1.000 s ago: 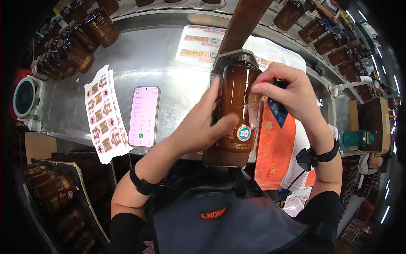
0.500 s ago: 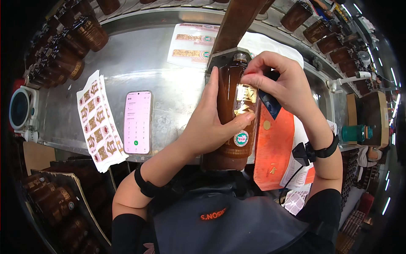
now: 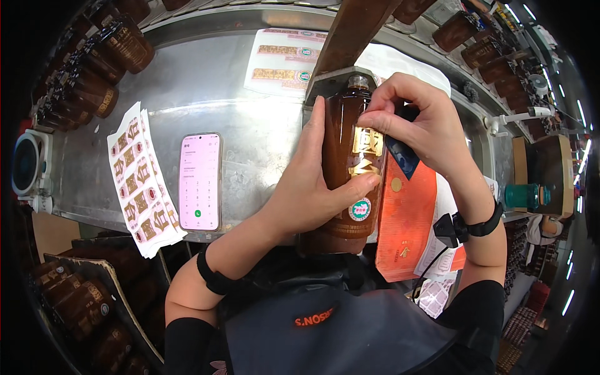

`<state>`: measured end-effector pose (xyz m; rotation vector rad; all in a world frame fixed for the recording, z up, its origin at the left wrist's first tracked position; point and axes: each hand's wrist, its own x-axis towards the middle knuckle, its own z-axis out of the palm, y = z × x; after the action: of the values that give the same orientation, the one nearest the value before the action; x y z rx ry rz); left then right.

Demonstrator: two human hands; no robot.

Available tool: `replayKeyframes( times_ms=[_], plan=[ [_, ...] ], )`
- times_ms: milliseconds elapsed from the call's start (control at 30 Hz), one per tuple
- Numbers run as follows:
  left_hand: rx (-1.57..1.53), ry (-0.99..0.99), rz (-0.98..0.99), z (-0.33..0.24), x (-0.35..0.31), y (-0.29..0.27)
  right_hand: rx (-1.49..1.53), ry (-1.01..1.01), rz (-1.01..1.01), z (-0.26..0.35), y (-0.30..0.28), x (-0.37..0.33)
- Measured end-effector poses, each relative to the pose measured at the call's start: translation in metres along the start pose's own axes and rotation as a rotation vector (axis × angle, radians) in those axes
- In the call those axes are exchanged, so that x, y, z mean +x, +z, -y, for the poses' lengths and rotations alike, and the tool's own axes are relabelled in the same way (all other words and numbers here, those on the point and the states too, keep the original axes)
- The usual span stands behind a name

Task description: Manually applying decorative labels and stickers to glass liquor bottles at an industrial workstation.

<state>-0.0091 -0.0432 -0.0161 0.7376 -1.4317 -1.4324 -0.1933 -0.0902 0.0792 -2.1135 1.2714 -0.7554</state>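
Observation:
A brown glass bottle [image 3: 337, 134] lies in front of me with its neck pointing away, against a dark support. Gold characters [image 3: 367, 142] and a round green-and-white sticker [image 3: 359, 210] are on its upper face. My left hand [image 3: 312, 181] is wrapped round its left side, thumb pressed on the front by the lower gold character. With thumb and forefinger pinched together, my right hand [image 3: 412, 122] touches the bottle just above the gold characters. A dark blue card [image 3: 403, 160] pokes out from under that hand, seemingly held in the other fingers, which are partly hidden.
Left of the bottle lie a lit phone [image 3: 200, 181] and printed sticker sheets [image 3: 140, 187]. Another sticker sheet [image 3: 275, 62] is farther back. An orange-red printed sheet [image 3: 403, 225] lies to the right. Brown bottles [image 3: 125, 47] stand at the far left; a beam [image 3: 350, 34] rises behind the support.
The bottle has turned slightly, and its gold characters and round sticker sit a little lower and to the right. My right pinch stays near the top of the characters.

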Motion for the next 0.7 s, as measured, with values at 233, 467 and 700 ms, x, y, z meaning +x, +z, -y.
replayKeyframes(
  times_ms=[233, 467, 700],
  plan=[
    [0.057, -0.004, 0.079, -0.0032, 0.0, -0.0048, 0.016, 0.009, 0.002, -0.0008, -0.0004, -0.0025],
    [0.033, -0.001, 0.076, -0.0044, 0.0012, -0.0033, 0.035, 0.03, 0.012, -0.0019, -0.0005, -0.002],
    [0.062, 0.011, 0.062, -0.0028, 0.0014, -0.0029, 0.05, 0.024, 0.014, -0.0017, 0.0006, -0.0007]
  ],
)
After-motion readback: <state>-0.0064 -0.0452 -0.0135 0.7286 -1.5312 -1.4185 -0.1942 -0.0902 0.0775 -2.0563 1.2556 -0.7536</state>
